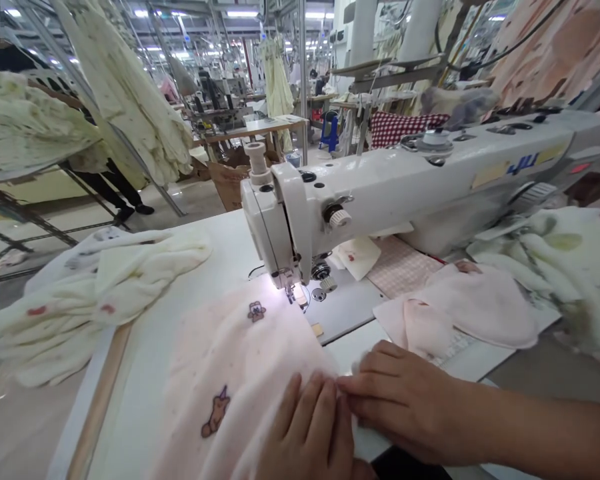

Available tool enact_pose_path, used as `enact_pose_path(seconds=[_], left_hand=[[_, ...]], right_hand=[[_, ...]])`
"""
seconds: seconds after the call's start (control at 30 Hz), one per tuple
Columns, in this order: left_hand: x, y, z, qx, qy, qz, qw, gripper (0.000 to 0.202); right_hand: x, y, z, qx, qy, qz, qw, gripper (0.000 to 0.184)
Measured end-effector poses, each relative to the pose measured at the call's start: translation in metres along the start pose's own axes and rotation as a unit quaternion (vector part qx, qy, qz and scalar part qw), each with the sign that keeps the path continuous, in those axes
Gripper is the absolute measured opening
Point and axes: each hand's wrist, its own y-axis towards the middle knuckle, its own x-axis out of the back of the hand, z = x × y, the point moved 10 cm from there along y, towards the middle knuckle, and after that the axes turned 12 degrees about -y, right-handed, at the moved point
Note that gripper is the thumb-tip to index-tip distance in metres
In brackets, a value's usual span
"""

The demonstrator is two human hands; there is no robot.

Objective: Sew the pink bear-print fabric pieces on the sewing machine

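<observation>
A pale pink fabric piece (245,373) with small brown animal motifs lies on the white sewing table, its far edge by the needle of a sewing machine (300,220). My left hand (313,427) rests on the near right part of this fabric, fingers stretched out and lying on it. Beside it, my right hand (410,400) comes in from the right, with thumb and forefinger pinched at the fabric's right edge. The fingertips of both hands nearly meet there. The machine's lamp lights the area around the presser foot (293,293).
Cream fabric (145,277) is heaped at the table's left edge. Pink cut pieces (470,303) and white printed cloth (555,253) lie to the right. The machine arm spans the middle. Garments (125,87) hang at left, near a standing person (115,183).
</observation>
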Motion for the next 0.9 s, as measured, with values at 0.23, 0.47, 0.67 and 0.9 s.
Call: enact_pose_path(seconds=[0.23, 0.47, 0.67, 0.9], left_hand=[[0.001, 0.017, 0.04, 0.011, -0.031, 0.059, 0.998, 0.032], [-0.009, 0.041, 0.093, 0.039, -0.1, 0.144, 0.984, 0.019], [-0.015, 0.047, 0.134, 0.039, -0.113, 0.128, 0.985, 0.018], [-0.019, 0.049, 0.155, 0.108, -0.099, 0.117, 0.982, 0.018]], right_hand=[[-0.013, 0.026, -0.023, 0.024, -0.07, -0.003, 0.997, 0.02], [-0.029, 0.062, -0.066, -0.033, -0.097, 0.022, 0.994, 0.016], [-0.037, 0.072, -0.08, -0.054, -0.134, 0.021, 0.989, 0.017], [-0.025, 0.073, -0.071, -0.05, -0.097, 0.002, 0.994, 0.022]])
